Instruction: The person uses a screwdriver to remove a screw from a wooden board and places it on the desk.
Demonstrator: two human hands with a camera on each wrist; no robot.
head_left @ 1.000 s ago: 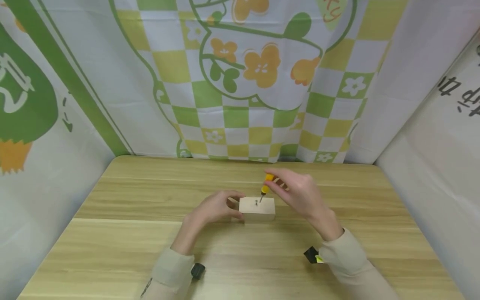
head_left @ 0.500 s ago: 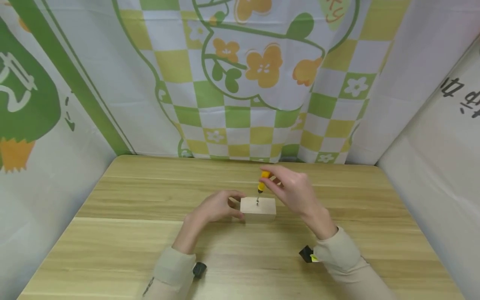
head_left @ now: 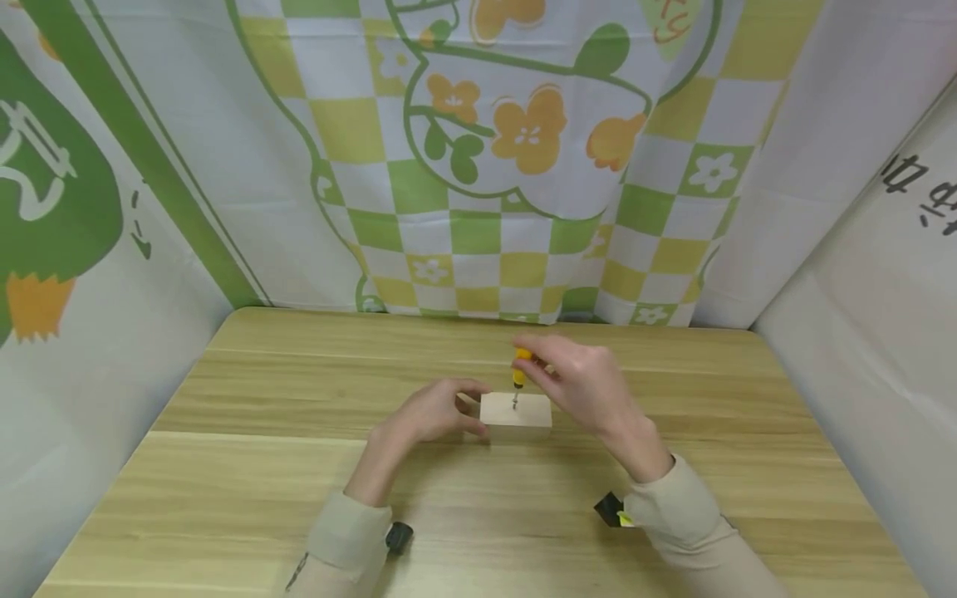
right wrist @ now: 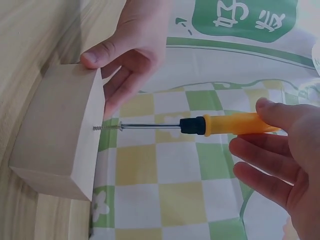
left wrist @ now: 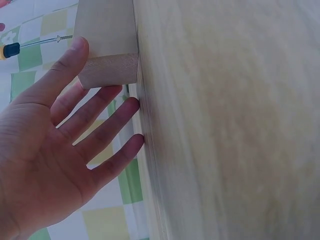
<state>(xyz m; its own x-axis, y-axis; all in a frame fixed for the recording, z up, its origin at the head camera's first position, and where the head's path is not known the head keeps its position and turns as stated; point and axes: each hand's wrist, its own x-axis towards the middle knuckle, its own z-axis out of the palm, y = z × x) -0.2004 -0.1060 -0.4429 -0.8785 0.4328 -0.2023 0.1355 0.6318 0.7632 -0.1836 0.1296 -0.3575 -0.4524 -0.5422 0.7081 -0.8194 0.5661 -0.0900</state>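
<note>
A pale wooden block [head_left: 532, 408] lies on the table. My left hand [head_left: 434, 411] holds its left end between thumb and fingers, and the other fingers are spread near the tabletop in the left wrist view. A screw [right wrist: 108, 128] stands in the top face of the block [right wrist: 55, 125], much of its thread still showing. The tip of a yellow-handled screwdriver [right wrist: 232, 124] with a black collar meets the screw's head. My right hand [head_left: 586, 382] pinches the screwdriver's handle from above, the shaft close to upright.
The wood-grain table [head_left: 262, 490] extends around both hands. A green, yellow and white checked curtain [head_left: 478, 249] hangs at its back edge, with white cloth walls [head_left: 867, 332] on either side. Dark wrist devices [head_left: 399, 538] hang below the sleeves.
My right hand has shifted left with the screwdriver, whose tip went from beside the screw onto its head. The shaft is more upright. My left hand and the block hardly moved.
</note>
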